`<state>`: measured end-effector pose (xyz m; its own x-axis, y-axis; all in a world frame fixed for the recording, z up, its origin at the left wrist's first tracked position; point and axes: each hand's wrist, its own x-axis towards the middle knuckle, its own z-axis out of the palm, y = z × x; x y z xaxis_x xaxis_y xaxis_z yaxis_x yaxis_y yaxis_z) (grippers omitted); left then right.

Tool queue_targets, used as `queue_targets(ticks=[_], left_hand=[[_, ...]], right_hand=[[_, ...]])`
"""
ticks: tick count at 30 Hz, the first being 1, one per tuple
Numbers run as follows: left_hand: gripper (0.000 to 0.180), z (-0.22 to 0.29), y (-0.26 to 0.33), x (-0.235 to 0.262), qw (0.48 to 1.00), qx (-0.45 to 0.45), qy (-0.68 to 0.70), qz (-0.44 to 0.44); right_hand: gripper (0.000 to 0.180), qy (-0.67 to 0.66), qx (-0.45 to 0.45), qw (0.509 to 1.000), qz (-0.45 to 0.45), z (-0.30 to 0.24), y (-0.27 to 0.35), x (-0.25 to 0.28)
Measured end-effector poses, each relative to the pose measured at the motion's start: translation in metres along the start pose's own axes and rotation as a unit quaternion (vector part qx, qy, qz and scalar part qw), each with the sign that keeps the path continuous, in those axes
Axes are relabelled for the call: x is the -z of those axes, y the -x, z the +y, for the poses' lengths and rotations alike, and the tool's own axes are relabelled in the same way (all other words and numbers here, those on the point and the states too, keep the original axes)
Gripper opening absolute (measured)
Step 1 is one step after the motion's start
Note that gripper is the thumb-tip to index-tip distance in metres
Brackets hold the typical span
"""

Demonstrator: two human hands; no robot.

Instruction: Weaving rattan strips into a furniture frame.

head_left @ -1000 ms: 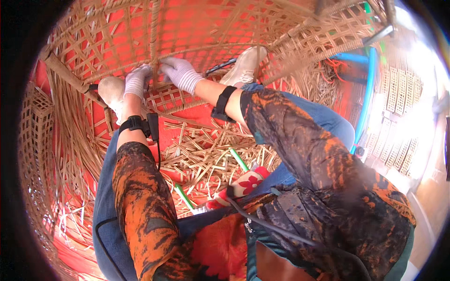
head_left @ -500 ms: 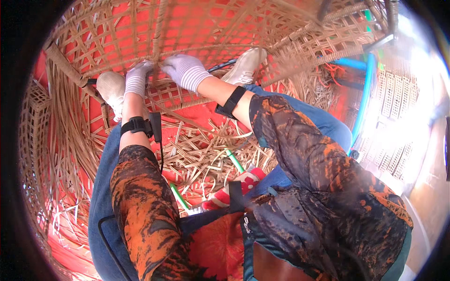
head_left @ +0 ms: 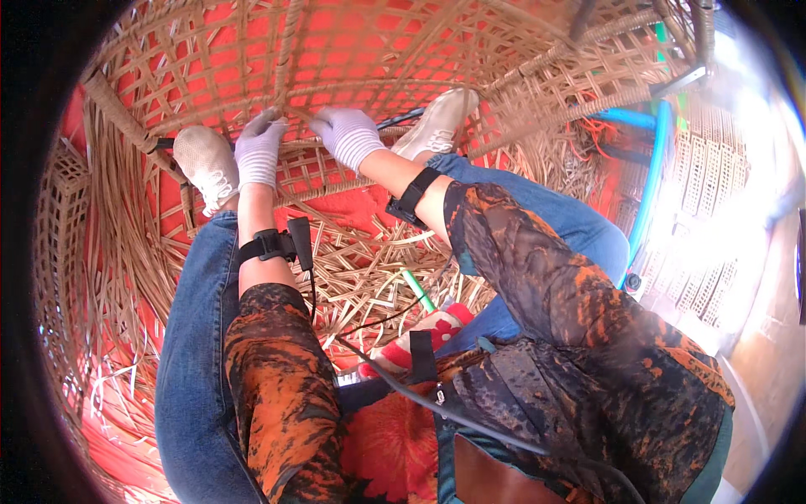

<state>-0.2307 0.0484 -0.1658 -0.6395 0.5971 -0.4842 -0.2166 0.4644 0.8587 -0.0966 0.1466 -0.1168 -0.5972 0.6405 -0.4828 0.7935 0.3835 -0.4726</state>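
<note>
A woven rattan frame with an open lattice stands before me, its wrapped poles crossing the weave. My left hand, in a white-and-grey striped glove, is closed at the lower rail beside the upright pole, fingertips pinching a thin tan rattan strip. That strip runs right toward my right hand, gloved the same way, whose fingers are closed at its other end. The right fingertips are slightly blurred and partly turned away. Below both hands, a lower woven panel of the frame shows.
Loose rattan strips cover the red floor sheet, with a long bundle at left. My white shoes flank the hands. A blue tube curves at right. A dark cable crosses my lap.
My left hand has shifted slightly right with its forearm, and my right hand has moved a little right and down, widening the gap. A dark cable now lies across my lap.
</note>
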Motion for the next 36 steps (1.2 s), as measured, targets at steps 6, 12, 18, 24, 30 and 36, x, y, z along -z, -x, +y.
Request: queue_targets(ticks=[6, 12, 18, 24, 30, 36], left_hand=[[0.051, 0.003, -0.003, 0.003, 0.994, -0.024, -0.103, -0.003], [0.044, 0.0, -0.001, 0.001, 1.0, -0.006, 0.023, 0.014], [0.03, 0.018, 0.006, 0.002, 0.956, -0.193, -0.149, 0.164], [0.023, 0.045, 0.011, 0.004, 0.923, -0.194, -0.288, 0.163], [0.024, 0.023, -0.004, 0.013, 0.958, -0.162, -0.209, 0.113], [0.031, 0.047, 0.02, -0.002, 0.858, -0.201, -0.448, 0.15]], right_hand=[[0.032, -0.001, 0.003, 1.0, 0.012, -0.011, -0.018, -0.002], [0.03, 0.018, 0.058, 0.998, 0.024, -0.019, -0.024, -0.003], [0.031, 0.007, 0.086, 0.995, 0.045, -0.02, -0.021, -0.003], [0.032, 0.013, 0.104, 0.993, 0.055, -0.011, -0.028, -0.001], [0.031, 0.051, 0.082, 0.995, 0.019, -0.022, -0.028, -0.002], [0.031, 0.036, 0.076, 0.996, 0.035, -0.011, -0.027, -0.006]])
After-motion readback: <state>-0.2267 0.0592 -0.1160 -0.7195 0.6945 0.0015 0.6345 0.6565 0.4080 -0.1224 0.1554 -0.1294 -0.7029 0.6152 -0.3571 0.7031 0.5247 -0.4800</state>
